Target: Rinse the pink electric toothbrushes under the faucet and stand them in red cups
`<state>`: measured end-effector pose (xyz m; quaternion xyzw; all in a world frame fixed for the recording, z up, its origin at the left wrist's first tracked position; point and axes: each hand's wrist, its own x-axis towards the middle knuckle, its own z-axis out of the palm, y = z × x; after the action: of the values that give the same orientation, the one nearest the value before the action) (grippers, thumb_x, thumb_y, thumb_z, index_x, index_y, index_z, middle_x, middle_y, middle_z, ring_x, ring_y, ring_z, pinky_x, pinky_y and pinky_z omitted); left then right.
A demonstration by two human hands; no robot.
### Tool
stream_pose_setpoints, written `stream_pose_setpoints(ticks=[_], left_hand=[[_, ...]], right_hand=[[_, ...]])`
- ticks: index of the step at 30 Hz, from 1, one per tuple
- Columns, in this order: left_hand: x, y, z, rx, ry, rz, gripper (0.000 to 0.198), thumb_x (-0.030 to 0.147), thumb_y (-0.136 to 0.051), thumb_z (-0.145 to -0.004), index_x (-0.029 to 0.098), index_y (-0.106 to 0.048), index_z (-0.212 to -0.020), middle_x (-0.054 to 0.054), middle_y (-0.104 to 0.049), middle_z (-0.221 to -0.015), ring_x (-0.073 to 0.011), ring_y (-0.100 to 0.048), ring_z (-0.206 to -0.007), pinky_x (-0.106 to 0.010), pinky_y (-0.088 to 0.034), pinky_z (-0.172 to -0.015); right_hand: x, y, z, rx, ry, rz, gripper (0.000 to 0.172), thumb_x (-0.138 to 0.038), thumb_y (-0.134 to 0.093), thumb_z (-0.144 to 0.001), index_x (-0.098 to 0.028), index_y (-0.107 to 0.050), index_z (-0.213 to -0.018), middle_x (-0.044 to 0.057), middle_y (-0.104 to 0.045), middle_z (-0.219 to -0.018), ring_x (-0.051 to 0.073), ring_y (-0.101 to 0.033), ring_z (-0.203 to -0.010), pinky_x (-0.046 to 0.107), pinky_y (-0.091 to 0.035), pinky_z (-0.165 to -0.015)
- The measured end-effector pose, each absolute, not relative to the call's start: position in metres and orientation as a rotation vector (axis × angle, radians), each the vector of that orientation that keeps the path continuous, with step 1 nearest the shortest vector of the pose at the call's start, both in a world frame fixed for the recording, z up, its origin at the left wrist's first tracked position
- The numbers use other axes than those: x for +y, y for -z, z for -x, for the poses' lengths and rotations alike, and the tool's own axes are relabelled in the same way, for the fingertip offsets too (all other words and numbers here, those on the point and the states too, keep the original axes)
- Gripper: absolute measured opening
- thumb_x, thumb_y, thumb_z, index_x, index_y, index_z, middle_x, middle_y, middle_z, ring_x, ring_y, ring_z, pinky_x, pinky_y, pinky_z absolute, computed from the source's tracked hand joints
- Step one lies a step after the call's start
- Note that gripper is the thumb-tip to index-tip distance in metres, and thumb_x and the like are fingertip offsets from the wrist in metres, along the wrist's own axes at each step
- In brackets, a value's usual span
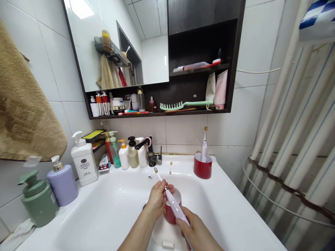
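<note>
White sink [110, 205]: two red cups [202, 170] [170, 215]; left grip [157, 198], right grip [195, 226] both clasping one electric toothbrush [175, 205].

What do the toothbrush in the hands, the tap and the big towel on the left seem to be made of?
Toothbrush: probably plastic, smooth and softly glossy, judging by its pale, even handle.
Tap: likely metal with a dark finish, given its glints; another material is possible.
Towel: fabric, perhaps cotton, with a matte, fuzzy surface.

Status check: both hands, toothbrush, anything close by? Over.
Left hand pinching toothbrush neck; right hand gripping toothbrush handle. Brush head angled toward faucet. Red cup behind handle, in basin.
</note>
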<state>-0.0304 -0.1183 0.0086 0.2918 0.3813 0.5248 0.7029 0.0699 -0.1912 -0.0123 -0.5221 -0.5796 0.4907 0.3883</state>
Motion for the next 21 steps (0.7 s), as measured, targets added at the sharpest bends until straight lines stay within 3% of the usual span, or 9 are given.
stream_pose_setpoints(ticks=[21], left_hand=[[-0.1236, -0.011, 0.0272, 0.796, -1.156, -0.681, 0.013, 0.022, -0.044, -0.069, 0.014, -0.042, -0.059, -0.001, -0.054, -0.052, -0.0102, -0.053, -0.048, -0.022, -0.04, -0.053]], right_hand=[[-0.1916, 0.0016, -0.0703, -1.484, -1.311, 1.276, 0.033, -0.033, -0.036, -0.07, -0.011, -0.042, -0.093, -0.008, -0.034, -0.044, 0.003, -0.03, -0.031, 0.016, -0.028, -0.033]])
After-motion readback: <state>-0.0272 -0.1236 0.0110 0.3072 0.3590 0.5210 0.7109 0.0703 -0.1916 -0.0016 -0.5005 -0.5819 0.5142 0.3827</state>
